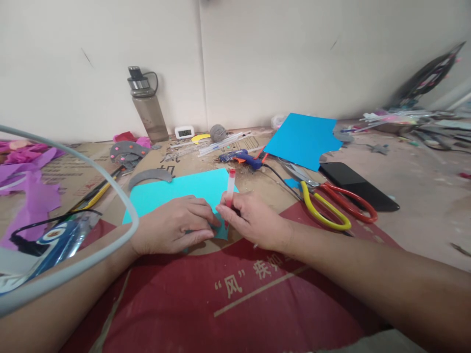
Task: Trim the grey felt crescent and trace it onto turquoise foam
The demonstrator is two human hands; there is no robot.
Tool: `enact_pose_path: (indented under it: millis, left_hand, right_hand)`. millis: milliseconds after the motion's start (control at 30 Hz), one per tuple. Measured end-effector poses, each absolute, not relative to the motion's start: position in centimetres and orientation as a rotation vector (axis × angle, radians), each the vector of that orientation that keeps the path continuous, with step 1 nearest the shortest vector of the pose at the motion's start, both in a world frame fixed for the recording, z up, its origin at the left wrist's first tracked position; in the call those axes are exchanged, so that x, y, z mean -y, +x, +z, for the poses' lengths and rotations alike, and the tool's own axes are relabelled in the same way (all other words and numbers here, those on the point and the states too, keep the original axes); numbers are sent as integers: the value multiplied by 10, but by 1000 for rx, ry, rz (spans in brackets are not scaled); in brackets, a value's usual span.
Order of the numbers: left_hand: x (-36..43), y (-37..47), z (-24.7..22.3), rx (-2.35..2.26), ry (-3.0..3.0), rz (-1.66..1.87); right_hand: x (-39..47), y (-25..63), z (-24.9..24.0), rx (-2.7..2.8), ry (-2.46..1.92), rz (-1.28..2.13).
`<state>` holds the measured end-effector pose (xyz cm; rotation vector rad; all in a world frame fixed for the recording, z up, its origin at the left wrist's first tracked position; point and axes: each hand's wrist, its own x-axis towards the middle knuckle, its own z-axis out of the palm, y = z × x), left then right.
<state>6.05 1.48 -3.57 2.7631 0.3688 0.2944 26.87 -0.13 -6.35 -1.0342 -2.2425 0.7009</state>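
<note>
My right hand (pixel 253 218) is closed around a pen with a red cap end and a whitish barrel (pixel 230 184). The pen stands nearly upright, its lower end close to the near right edge of a turquoise paper sheet (pixel 176 189). My left hand (pixel 182 223) rests on that sheet, fingers loosely bent and lying over it, pressing it down just left of the pen. Whether anything small lies under its fingertips is hidden. A grey crescent-shaped piece (pixel 150 177) overlaps the sheet's far left corner.
Right of my hands lie large scissors (pixel 327 201), a black phone (pixel 355 184), a blue sheet with a cut edge (pixel 303 139) and a blue glue gun (pixel 243 158). A bottle (pixel 149 110) and small clock (pixel 184 132) stand behind. A pale cable (pixel 123 196) arcs across the left.
</note>
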Motion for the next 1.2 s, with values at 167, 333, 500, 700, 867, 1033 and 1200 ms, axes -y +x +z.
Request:
enact_pose_path:
  millis: [167, 333, 500, 700, 867, 1033, 1200]
  left_hand:
    - [-15, 61, -36, -373, 2751, 283]
    - [-14, 61, -35, -368, 2749, 297]
    - [-15, 61, -35, -365, 2759, 293]
    - [-15, 62, -35, -358, 2758, 304]
    - [-15, 61, -35, -362, 2755, 295]
    - [-15, 61, -36, -373, 2755, 288]
    - [-15, 61, -36, -378, 2748, 299]
  right_hand:
    - [2, 268, -64, 2250, -1040, 701]
    - [2, 268, -64, 2250, -1032, 706]
    - [2, 268, -63, 2258, -1021, 705]
    - [3, 268, -62, 2270, -1037, 703]
    - [3, 268, -62, 2276, -1049, 697]
    - [3, 268, -64, 2289, -1039, 695]
    - [4, 268, -64, 2292, -1031, 695]
